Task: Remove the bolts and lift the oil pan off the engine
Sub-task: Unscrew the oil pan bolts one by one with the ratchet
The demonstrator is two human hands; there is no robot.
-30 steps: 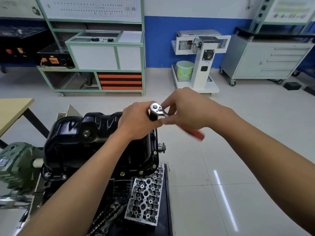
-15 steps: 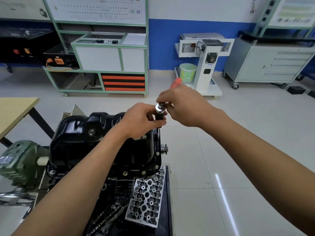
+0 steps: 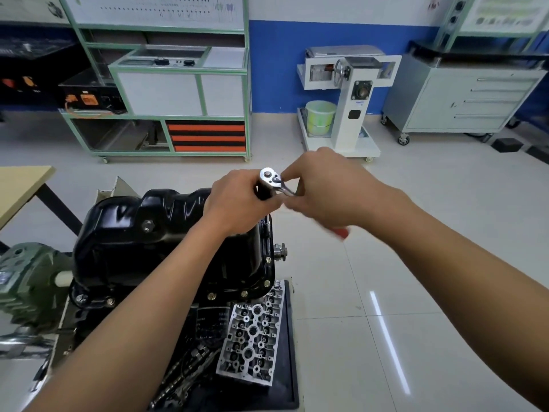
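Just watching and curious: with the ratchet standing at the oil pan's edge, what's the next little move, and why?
Probably swing the ratchet handle round with the right hand while the left hand steadies the extension: the oil pan sits bolted down, flange bolts in place.

Left hand [image 3: 237, 200] grips the black extension [image 3: 266, 223] just under the ratchet [image 3: 270, 178] head, above the right rim of the oil pan [image 3: 133, 233]. Right hand [image 3: 323, 191] is curled round the ratchet's shank. Its red handle [image 3: 341, 232] shows blurred below my wrist. The extension runs down to the pan flange. Bolts [image 3: 266, 283] sit along the near flange edge. A cylinder head [image 3: 252, 331] lies on a black tray [image 3: 289, 352] just in front of the pan. Wooden desk [image 3: 20, 185] at far left.
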